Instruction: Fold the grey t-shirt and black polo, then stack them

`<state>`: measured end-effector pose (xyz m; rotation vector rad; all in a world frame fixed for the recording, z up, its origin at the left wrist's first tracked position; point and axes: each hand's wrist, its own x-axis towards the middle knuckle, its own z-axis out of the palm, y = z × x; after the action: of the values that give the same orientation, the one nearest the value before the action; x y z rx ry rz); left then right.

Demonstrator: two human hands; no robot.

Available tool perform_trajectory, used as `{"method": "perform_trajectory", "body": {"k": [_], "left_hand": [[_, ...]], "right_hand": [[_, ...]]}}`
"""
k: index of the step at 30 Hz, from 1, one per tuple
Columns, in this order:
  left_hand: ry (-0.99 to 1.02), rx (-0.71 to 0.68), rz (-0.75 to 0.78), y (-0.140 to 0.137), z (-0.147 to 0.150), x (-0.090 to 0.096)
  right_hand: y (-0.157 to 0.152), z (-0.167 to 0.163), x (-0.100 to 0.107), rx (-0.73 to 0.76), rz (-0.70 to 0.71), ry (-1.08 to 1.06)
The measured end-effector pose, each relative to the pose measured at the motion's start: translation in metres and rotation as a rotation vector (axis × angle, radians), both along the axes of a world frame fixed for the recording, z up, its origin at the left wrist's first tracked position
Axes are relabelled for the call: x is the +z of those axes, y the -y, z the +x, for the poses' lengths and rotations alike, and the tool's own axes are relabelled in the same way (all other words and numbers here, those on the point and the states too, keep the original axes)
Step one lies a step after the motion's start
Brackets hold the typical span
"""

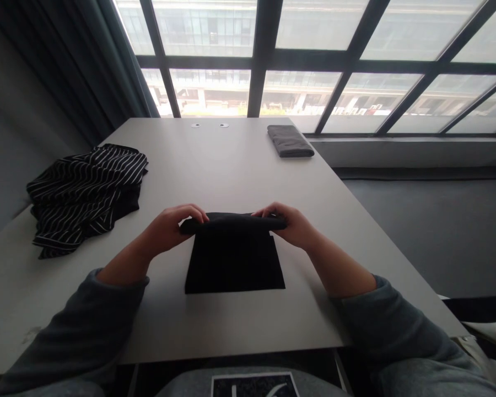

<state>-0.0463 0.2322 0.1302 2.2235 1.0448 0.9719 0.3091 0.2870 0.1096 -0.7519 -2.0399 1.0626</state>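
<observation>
A black cloth (235,262), probably a garment though its kind does not show, lies partly flat on the white table in front of me. Its far part is folded and lifted between my hands. My left hand (171,229) pinches the left end of that fold, thumb beneath and fingers on top. At the right end, my right hand (287,223) grips the same fold in a like way. The near part of the cloth rests on the tabletop with a straight front edge.
A heap of black-and-white striped cloth (86,193) lies at the left of the white table (202,160). A folded grey cloth (290,141) sits near the far right edge. Two round inserts are set in the table's far end. Behind stand windows (215,88) and a dark curtain (86,60).
</observation>
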Motion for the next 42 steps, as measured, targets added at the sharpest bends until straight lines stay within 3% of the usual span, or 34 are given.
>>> {"method": "perform_trajectory", "body": {"k": [5, 10, 22, 27, 30, 33, 36, 39, 42], "left_hand": [[-0.129, -0.074, 0.125, 0.039, 0.005, -0.014], [-0.325, -0.114, 0.167, 0.057, 0.006, -0.028], [-0.34, -0.148, -0.002, 0.073, 0.002, -0.024], [-0.497, -0.173, -0.072, 0.082, 0.005, -0.022], [-0.664, -0.11, -0.015, 0.088, 0.016, -0.017], [-0.791, -0.009, 0.06, 0.089, 0.039, -0.01], [-0.752, 0.138, 0.149, 0.08, 0.07, -0.01], [-0.661, 0.311, 0.227, 0.066, 0.099, -0.028], [-0.685, 0.419, 0.165, 0.057, 0.112, -0.056]], "right_hand": [[0.021, 0.015, -0.012, 0.134, 0.189, 0.134], [0.031, 0.022, -0.021, 0.211, 0.349, 0.303], [0.063, 0.03, -0.02, 0.187, 0.569, 0.384], [0.085, 0.033, -0.026, 0.215, 0.537, 0.435], [0.097, 0.034, -0.026, 0.199, 0.451, 0.483], [0.103, 0.026, -0.019, 0.147, 0.393, 0.534], [0.101, 0.003, -0.011, -0.051, 0.374, 0.538], [0.096, -0.029, -0.013, -0.32, 0.33, 0.62], [0.094, -0.052, -0.027, -0.409, 0.21, 0.821]]}}
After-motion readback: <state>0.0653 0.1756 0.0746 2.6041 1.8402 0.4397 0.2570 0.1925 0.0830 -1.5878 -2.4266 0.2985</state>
